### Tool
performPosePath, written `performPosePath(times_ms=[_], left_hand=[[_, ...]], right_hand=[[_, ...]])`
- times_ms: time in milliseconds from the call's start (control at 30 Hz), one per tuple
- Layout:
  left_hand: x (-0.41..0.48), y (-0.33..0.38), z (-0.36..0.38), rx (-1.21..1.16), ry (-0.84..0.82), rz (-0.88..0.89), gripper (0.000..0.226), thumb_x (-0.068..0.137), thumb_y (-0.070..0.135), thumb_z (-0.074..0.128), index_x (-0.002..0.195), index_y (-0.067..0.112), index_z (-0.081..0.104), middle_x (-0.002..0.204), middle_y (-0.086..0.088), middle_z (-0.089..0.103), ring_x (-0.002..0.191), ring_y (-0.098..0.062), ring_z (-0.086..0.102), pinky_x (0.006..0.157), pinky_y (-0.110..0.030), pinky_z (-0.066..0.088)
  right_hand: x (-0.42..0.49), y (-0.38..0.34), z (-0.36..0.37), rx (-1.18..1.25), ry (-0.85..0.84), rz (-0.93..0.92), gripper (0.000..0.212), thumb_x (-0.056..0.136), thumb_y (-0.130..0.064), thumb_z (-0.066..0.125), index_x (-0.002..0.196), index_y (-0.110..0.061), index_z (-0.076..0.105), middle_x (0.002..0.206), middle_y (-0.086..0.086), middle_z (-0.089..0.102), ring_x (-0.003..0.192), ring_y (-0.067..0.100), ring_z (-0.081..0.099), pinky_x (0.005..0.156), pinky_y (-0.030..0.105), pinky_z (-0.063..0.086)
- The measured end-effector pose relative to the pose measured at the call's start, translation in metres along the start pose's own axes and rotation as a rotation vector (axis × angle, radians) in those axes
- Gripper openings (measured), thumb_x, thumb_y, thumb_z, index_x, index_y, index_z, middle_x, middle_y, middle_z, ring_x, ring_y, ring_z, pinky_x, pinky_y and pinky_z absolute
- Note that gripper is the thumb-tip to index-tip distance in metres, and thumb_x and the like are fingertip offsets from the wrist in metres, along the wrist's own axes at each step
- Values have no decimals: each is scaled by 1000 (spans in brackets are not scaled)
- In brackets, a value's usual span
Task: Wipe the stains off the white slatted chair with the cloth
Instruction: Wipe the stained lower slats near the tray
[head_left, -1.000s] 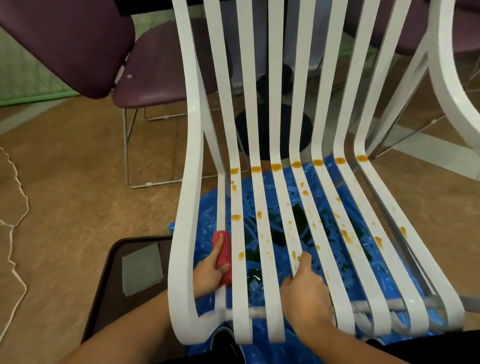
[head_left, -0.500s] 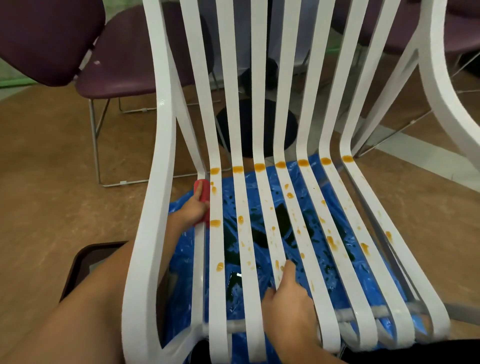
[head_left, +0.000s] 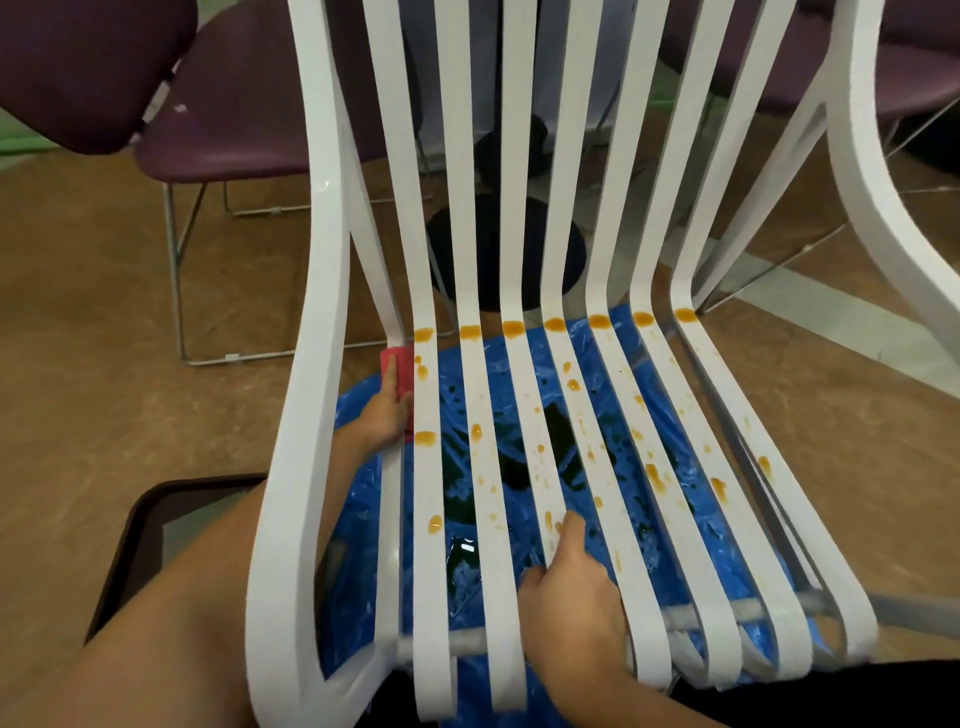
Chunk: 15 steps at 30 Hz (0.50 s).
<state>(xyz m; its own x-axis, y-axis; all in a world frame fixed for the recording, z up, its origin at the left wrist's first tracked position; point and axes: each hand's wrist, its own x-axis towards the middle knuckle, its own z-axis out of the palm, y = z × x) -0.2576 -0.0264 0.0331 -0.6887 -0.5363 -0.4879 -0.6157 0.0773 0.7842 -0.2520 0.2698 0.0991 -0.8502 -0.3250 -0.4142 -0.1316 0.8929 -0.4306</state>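
White slatted chair (head_left: 470, 415), glossy and orange-spotted: left hand (head_left: 382, 415) presses a red cloth (head_left: 397, 371), right hand (head_left: 571, 587) grips a slat.

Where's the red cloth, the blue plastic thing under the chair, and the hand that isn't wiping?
red cloth (head_left: 399, 366): head view, on its upper part above the fingers.
blue plastic sheet (head_left: 519, 415): head view, between two slats.
right hand (head_left: 571, 592): head view, on its back.

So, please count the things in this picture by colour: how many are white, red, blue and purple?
White: 1, the slatted chair
Red: 1, the cloth in the left hand
Blue: 1, the plastic sheet under the seat
Purple: 2, the chairs behind, one at far left and one beside it
Total: 5
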Motion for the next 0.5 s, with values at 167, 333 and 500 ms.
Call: performPosePath(times_ms=[167, 333, 500], left_hand=[[-58, -26, 17, -31, -59, 25, 77, 108, 35, 39, 149, 47, -25, 147, 5, 29, 134, -18, 42, 112, -36, 40], [-118, -43, 39, -70, -54, 10, 70, 109, 34, 36, 156, 43, -15, 149, 6, 37, 132, -14, 47, 100, -16, 47], [-157, -74, 47, -14, 50, -65, 47, 108, 39, 40, 152, 47, 30, 144, -5, 56, 124, -16, 59, 109, -29, 46]], right_hand=[[-4, 0, -1, 17, 15, -24, 52, 96, -16, 48, 141, -23, 24, 77, 0, 60, 61, 15, 60, 49, 33, 52], [-9, 0, -4, 60, 13, -49, 53, 93, -11, 49, 141, -21, 29, 73, 2, 61, 57, 17, 61, 45, 33, 51], [-11, 2, -7, 114, 1, -63, 57, 93, -9, 49, 143, -22, 26, 73, 1, 62, 57, 17, 61, 43, 32, 49]])
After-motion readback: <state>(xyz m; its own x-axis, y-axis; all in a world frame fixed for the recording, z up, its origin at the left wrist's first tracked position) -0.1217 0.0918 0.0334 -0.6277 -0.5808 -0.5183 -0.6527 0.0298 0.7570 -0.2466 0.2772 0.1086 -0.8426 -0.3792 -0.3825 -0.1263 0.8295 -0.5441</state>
